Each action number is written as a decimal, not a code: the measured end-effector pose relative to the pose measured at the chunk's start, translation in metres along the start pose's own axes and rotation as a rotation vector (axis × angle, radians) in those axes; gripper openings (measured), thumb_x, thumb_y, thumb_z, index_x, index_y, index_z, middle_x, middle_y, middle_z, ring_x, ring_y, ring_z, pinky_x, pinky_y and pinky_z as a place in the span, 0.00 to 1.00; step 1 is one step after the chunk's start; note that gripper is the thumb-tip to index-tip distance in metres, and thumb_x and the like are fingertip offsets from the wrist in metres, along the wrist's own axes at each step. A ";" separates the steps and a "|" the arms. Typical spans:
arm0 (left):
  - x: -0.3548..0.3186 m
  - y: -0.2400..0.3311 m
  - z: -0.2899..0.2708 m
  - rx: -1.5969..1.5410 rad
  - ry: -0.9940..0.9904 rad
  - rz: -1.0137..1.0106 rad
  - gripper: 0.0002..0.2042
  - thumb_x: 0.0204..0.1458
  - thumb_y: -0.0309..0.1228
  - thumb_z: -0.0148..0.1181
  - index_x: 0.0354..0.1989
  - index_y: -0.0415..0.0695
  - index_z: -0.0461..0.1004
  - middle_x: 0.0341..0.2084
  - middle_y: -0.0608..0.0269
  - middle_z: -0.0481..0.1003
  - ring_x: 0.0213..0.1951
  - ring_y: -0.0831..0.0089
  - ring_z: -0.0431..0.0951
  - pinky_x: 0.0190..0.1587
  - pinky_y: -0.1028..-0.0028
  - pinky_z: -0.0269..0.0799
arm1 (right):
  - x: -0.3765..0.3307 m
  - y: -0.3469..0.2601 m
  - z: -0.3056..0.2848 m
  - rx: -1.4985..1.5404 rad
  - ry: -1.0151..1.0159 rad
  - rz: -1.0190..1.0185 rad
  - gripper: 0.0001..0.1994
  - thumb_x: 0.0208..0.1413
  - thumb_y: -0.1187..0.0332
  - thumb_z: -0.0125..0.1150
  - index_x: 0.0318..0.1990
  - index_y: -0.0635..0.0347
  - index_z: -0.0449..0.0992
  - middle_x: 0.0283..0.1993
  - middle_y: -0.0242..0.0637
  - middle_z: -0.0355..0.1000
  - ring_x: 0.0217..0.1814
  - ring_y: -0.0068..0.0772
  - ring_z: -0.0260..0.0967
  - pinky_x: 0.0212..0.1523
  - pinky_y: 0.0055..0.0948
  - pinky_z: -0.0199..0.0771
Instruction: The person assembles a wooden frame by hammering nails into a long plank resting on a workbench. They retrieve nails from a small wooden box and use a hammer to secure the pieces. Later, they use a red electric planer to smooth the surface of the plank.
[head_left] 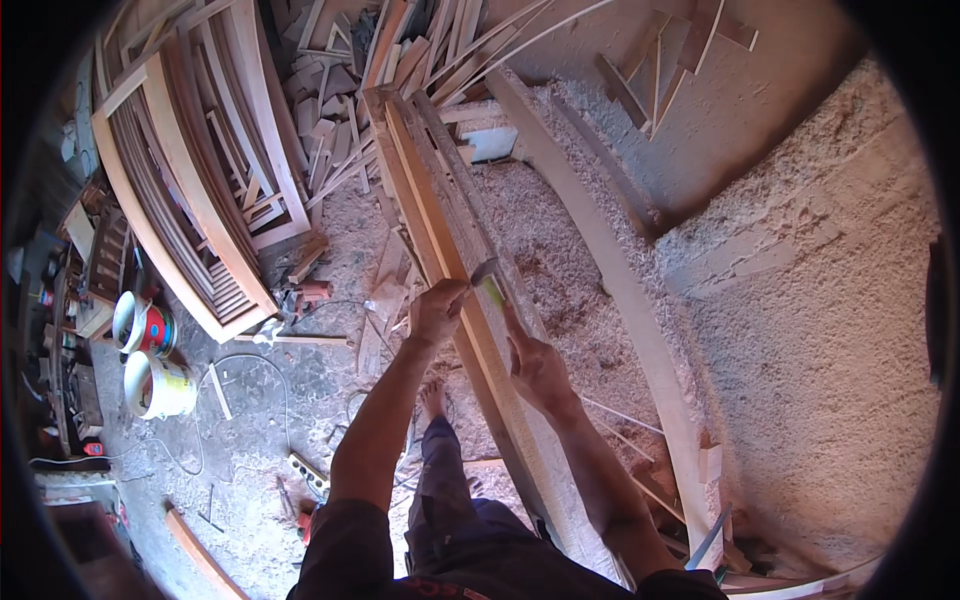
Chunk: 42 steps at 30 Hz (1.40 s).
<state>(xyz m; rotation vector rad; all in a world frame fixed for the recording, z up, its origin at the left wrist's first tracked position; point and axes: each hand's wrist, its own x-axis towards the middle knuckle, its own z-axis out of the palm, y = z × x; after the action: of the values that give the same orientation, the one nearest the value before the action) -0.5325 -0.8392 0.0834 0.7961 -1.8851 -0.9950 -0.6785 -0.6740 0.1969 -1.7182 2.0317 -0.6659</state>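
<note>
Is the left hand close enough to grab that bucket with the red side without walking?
Probably not: the left hand is over at the long orange-brown board, and the red-sided bucket stands on the floor far to the left. Distance seems the trouble.

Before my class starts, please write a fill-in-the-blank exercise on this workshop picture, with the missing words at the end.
The hand gripping the tool is the person's ____ one.
The long strip beside the left hand is made of ____.
The buckets on the floor number ____.
The slatted frames lie at the upper ____ of the picture.

Missing words: right; wood; two; left.
</note>
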 end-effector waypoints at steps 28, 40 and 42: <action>-0.033 0.011 0.081 0.092 0.203 -0.811 0.30 0.40 0.28 0.66 0.50 0.23 0.61 0.46 0.37 0.68 0.47 0.46 0.75 0.51 0.54 0.74 | -0.048 0.049 0.042 0.677 -0.134 0.530 0.21 0.54 0.50 0.62 0.50 0.50 0.81 0.32 0.49 0.78 0.34 0.41 0.77 0.38 0.40 0.74; -0.035 -0.001 0.100 0.365 0.315 -0.855 0.27 0.37 0.24 0.64 0.46 0.32 0.59 0.38 0.46 0.67 0.40 0.54 0.74 0.44 0.58 0.71 | -0.038 0.059 0.061 0.571 -0.174 0.381 0.24 0.56 0.48 0.63 0.54 0.53 0.79 0.31 0.42 0.78 0.32 0.25 0.73 0.34 0.30 0.73; -0.034 0.008 0.108 0.258 0.341 -0.850 0.26 0.38 0.24 0.63 0.46 0.33 0.58 0.38 0.46 0.67 0.42 0.54 0.74 0.44 0.58 0.71 | -0.041 0.063 0.060 0.565 -0.168 0.380 0.24 0.57 0.49 0.63 0.54 0.55 0.79 0.30 0.40 0.78 0.31 0.21 0.71 0.33 0.28 0.71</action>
<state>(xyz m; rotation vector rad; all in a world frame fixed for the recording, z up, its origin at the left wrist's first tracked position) -0.6138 -0.7723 0.0413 1.8821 -1.3815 -1.0083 -0.6875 -0.6317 0.1108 -1.0006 1.7577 -0.8296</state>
